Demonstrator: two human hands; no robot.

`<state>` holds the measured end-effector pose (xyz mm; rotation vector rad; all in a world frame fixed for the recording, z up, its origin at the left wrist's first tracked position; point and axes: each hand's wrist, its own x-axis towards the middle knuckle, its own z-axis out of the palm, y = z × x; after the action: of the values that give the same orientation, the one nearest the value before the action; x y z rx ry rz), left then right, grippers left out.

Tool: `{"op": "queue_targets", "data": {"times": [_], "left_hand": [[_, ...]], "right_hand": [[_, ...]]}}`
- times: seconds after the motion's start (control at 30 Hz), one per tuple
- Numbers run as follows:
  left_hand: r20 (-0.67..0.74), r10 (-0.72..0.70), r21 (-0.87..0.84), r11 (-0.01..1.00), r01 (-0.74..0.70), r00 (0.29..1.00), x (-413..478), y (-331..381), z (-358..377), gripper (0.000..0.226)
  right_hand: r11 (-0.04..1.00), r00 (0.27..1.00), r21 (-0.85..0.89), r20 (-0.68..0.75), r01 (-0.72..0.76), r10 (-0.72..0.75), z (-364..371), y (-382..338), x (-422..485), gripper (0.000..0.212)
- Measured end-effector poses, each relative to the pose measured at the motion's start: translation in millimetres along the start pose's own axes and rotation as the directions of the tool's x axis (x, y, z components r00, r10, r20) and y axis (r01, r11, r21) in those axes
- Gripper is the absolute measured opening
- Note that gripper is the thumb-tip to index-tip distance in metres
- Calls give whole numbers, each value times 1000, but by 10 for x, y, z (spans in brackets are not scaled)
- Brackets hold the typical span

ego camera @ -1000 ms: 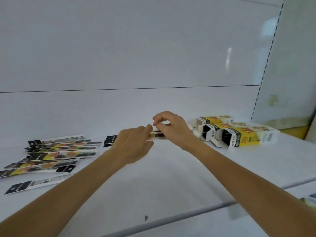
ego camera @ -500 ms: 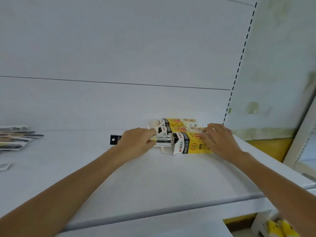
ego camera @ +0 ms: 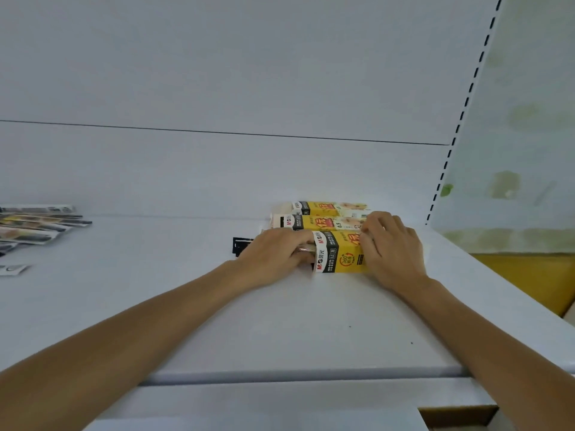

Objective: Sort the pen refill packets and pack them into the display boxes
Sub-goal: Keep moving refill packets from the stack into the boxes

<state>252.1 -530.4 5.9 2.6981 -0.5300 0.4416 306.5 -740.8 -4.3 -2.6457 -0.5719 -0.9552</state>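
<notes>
Three yellow-and-black display boxes lie side by side on the white shelf (ego camera: pixel 311 337). The nearest box (ego camera: pixel 340 253) lies between my hands. My left hand (ego camera: pixel 273 258) grips a bundle of refill packets (ego camera: pixel 241 245) whose front end is inside the box's open left end; the black hanger end sticks out behind my hand. My right hand (ego camera: pixel 390 250) holds the right part of that box, fingers curled over its top. The middle box (ego camera: pixel 314 223) and the far box (ego camera: pixel 323 208) lie behind it.
A fanned pile of loose refill packets (ego camera: pixel 34 227) lies at the far left of the shelf, with one single packet (ego camera: pixel 14 269) nearer me. The shelf's back wall rises just behind the boxes. A perforated upright (ego camera: pixel 460 119) and a yellow surface (ego camera: pixel 529 275) stand to the right.
My view swung right and closer to the boxes. The left hand pushed the packets further into the nearest box's open end. The right hand moved from the packets to that box.
</notes>
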Motion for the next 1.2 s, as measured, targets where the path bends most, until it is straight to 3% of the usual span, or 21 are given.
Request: {"op": "queue_targets", "data": {"times": [0.1,0.17,0.23,0.3,0.37,0.57,0.73,0.87,1.03,1.2], "left_hand": [[101,-48,-170,983,65,994,21,45,-30,26],[67,-99,-198,974,111,993,0,13,-152,35],[3,-154,-32,988,154,988,-30,-95,-316,37],[51,-265,136,957,256,963,-118,-240,-457,31],[127,-347,77,937,340,929,-230,-380,-486,18],[10,-278,-244,931,272,960,-282,-233,-306,9],[70,-241,-280,927,251,968,-47,67,-91,20],[87,-281,-449,845,290,956,-156,-76,-161,11],[-37,-340,-393,870,299,940,-194,-107,-69,14],[-38,-333,-425,859,287,942,-134,-84,-20,11]], "right_hand": [[1000,1000,-17,-26,3,-4,12,-7,-7,61],[999,999,-39,-36,-11,9,33,-5,12,59],[999,999,-43,-42,-16,14,42,-9,20,56],[998,998,-69,-66,-5,1,53,-17,14,53],[996,996,-90,-91,4,-12,62,-47,5,49],[994,992,-86,-103,66,-75,83,-154,-1,41],[993,992,-79,-91,85,-92,57,-125,-34,38],[994,992,-70,-88,84,-90,49,-97,-44,39],[996,995,-62,-78,63,-68,45,-125,-27,44],[992,997,-115,-51,51,-57,57,-174,-36,46]]}}
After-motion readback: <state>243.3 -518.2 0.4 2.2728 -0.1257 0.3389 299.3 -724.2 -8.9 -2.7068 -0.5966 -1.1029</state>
